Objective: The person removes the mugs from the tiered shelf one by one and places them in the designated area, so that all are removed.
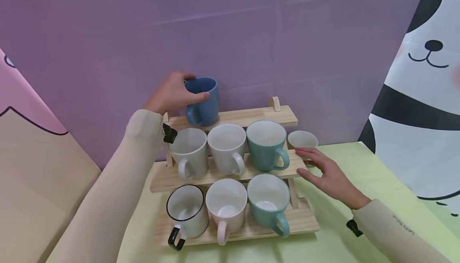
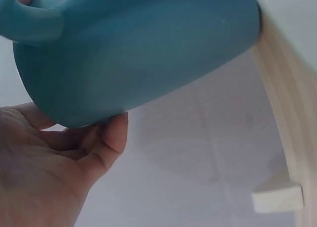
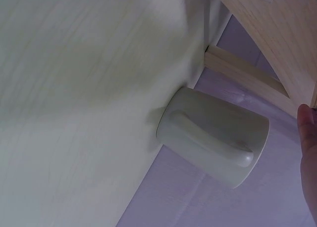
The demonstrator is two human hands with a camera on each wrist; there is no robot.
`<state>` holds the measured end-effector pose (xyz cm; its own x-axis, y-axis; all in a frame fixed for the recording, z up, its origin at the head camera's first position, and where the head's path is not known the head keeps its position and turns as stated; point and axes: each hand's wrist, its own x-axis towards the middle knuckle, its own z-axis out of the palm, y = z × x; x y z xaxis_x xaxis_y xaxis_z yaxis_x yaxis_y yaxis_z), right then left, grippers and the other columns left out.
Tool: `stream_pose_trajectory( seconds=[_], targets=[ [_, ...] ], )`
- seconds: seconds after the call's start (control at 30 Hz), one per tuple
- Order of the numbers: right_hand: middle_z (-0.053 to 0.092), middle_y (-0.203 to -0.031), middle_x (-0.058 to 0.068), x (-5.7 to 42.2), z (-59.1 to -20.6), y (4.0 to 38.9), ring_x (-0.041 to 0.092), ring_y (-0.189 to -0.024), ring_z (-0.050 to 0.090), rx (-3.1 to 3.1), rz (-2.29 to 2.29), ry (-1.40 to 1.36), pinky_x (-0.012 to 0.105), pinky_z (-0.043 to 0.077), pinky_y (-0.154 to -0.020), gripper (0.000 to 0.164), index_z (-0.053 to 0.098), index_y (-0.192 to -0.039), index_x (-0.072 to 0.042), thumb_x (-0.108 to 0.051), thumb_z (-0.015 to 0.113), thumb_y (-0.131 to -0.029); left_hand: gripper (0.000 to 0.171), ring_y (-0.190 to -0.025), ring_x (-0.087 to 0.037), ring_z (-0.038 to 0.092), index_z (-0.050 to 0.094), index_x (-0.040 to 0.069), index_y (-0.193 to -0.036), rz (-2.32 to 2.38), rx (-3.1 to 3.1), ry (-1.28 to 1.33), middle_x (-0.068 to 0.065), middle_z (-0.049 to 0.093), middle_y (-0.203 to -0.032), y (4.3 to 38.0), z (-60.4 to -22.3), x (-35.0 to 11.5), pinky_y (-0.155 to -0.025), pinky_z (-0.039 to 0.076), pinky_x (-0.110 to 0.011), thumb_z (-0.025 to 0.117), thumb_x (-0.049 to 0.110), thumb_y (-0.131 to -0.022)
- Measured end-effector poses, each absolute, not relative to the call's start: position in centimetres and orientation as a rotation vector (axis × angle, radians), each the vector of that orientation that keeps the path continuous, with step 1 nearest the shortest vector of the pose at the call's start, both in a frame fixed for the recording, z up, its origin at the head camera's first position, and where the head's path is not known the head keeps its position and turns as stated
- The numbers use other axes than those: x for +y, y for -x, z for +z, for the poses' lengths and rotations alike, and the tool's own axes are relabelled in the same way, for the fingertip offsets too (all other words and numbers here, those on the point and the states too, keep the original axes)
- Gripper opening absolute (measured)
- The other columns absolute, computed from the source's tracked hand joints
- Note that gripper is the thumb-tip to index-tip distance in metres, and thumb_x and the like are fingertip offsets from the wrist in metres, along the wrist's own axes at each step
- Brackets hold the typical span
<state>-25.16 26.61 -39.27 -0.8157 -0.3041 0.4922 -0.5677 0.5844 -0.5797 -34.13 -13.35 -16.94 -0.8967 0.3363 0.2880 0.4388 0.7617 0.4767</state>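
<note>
My left hand [image 1: 176, 91] grips a blue mug [image 1: 210, 103] by its rim, thumb across the near side and fingers behind. The mug's base is at the top tier of a wooden three-tier rack [image 1: 251, 116], towards its left end; in the left wrist view the blue mug [image 2: 148, 54] appears sideways above the fingers [image 2: 116, 133]. My right hand [image 1: 332, 179] is at the right end of the middle tier, its fairly straight fingers and thumb by the board's edge. In the right wrist view the thumb [image 3: 307, 128] is right at the wood.
The middle tier bears a grey mug [image 1: 192, 155], a white mug [image 1: 226, 151] and a teal mug [image 1: 264, 151]. Below stand a black-rimmed mug [image 1: 194, 219], a pink mug [image 1: 230, 211] and another teal mug [image 1: 267, 203]. A pale mug [image 3: 213, 133] stands on the table behind the right end.
</note>
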Motion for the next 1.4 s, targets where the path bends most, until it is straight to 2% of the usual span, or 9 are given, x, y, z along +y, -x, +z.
stream_pose_trajectory(
  seconds=[0.1, 0.4, 0.77, 1.07, 1.4],
  targets=[
    [0.046, -0.137, 0.001, 26.6, -39.3, 25.2, 0.010, -0.119, 0.046, -2.479, 1.094, -0.704, 0.014, 0.040, -0.092, 0.051, 0.052, -0.135, -0.012, -0.016, 0.069, -0.088, 0.087, -0.115, -0.028, 0.051, 0.046, 0.002, -0.137, -0.836, -2.754, 0.602, -0.013, 0.049, -0.133, 33.9, -16.7, -14.1, -0.092, 0.044, -0.044, 0.070, 0.056, -0.074],
    [0.045, -0.137, 0.000, 26.6, -39.4, 25.2, 0.018, -0.117, 0.048, -2.502, 1.099, -0.681, 0.012, 0.038, -0.091, 0.050, 0.051, -0.136, -0.013, -0.019, 0.068, -0.089, 0.084, -0.112, -0.028, 0.051, 0.046, 0.005, -0.138, -0.802, -2.717, 0.548, -0.013, 0.049, -0.131, 31.8, -15.8, -16.2, -0.090, 0.045, -0.046, 0.069, 0.056, -0.075],
    [0.045, -0.138, 0.000, 26.8, -39.2, 24.9, 0.007, -0.117, 0.046, -2.506, 1.092, -0.652, 0.011, 0.037, -0.091, 0.050, 0.051, -0.136, -0.013, -0.020, 0.068, -0.089, 0.082, -0.116, -0.034, 0.046, 0.047, 0.003, -0.137, -0.723, -2.680, 0.491, -0.016, 0.047, -0.134, 29.6, -15.5, -19.4, -0.089, 0.044, -0.053, 0.068, 0.054, -0.077],
    [0.045, -0.138, 0.000, 26.9, -39.5, 24.6, -0.002, -0.116, 0.044, -2.469, 1.118, -0.664, 0.008, 0.035, -0.091, 0.050, 0.052, -0.135, -0.009, -0.016, 0.068, -0.089, 0.078, -0.111, -0.039, 0.047, 0.046, 0.003, -0.138, -0.716, -2.652, 0.418, -0.021, 0.049, -0.130, 27.7, -14.7, -22.6, -0.083, 0.045, -0.060, 0.068, 0.050, -0.080],
    [0.045, -0.139, -0.001, 27.1, -39.6, 24.6, -0.002, -0.115, 0.044, -2.475, 1.112, -0.636, 0.006, 0.034, -0.090, 0.050, 0.052, -0.136, -0.011, -0.018, 0.068, -0.089, 0.074, -0.108, -0.041, 0.045, 0.047, -0.001, -0.134, -0.588, -2.670, 0.350, -0.022, 0.049, -0.124, 26.3, -15.4, -26.8, -0.079, 0.043, -0.060, 0.069, 0.046, -0.081]
  ],
)
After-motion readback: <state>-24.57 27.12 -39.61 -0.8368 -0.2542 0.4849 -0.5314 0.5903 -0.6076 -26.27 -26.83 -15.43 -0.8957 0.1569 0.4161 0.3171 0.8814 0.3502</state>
